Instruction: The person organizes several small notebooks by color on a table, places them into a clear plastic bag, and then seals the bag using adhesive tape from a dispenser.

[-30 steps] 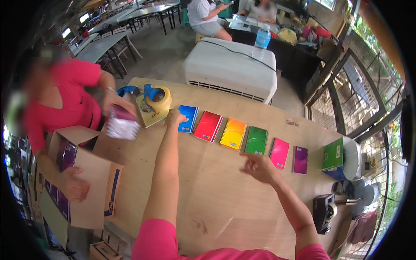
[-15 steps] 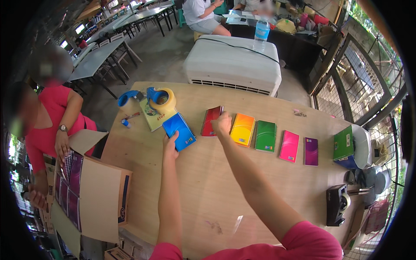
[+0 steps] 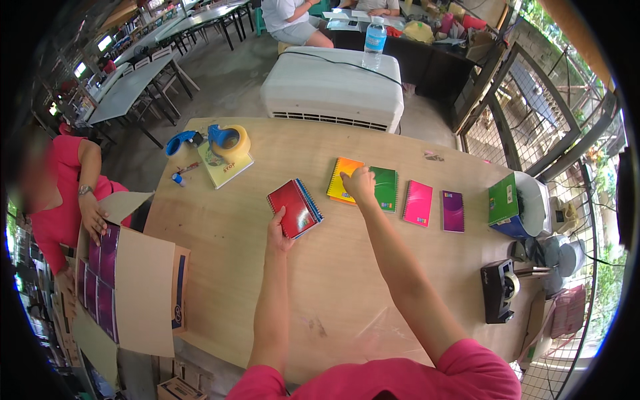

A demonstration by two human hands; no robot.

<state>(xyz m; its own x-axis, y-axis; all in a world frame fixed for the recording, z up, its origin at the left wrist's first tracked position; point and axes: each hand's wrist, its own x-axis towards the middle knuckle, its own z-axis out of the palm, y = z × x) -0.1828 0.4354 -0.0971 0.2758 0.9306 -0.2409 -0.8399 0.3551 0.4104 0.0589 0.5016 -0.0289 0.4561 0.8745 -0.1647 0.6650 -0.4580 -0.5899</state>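
Observation:
My left hand (image 3: 280, 232) grips a small spiral notebook stack, with a red notebook (image 3: 293, 208) on top and the edge of a blue notebook (image 3: 309, 197) showing beneath. To its right, my right hand (image 3: 362, 185) is closed at the right side of a yellow-orange notebook (image 3: 340, 179) lying on the table; the fingertips are partly hidden. Beside that hand lies a green notebook (image 3: 385, 190), then a pink notebook (image 3: 418, 203) and a purple notebook (image 3: 453, 211) in a row.
Tape dispensers (image 3: 230, 141) rest on a booklet (image 3: 225, 167) near a glue stick (image 3: 179, 179). At the right stand a container with a green notebook front (image 3: 503, 201) and a black desk tape dispenser (image 3: 499, 291). On the left, a person reaches into an open carton (image 3: 145, 280) of purple packs.
The red notebook has left the row and now sits on the blue one in my left hand, which moved right. My right hand shifted from the red notebook to the yellow-orange one.

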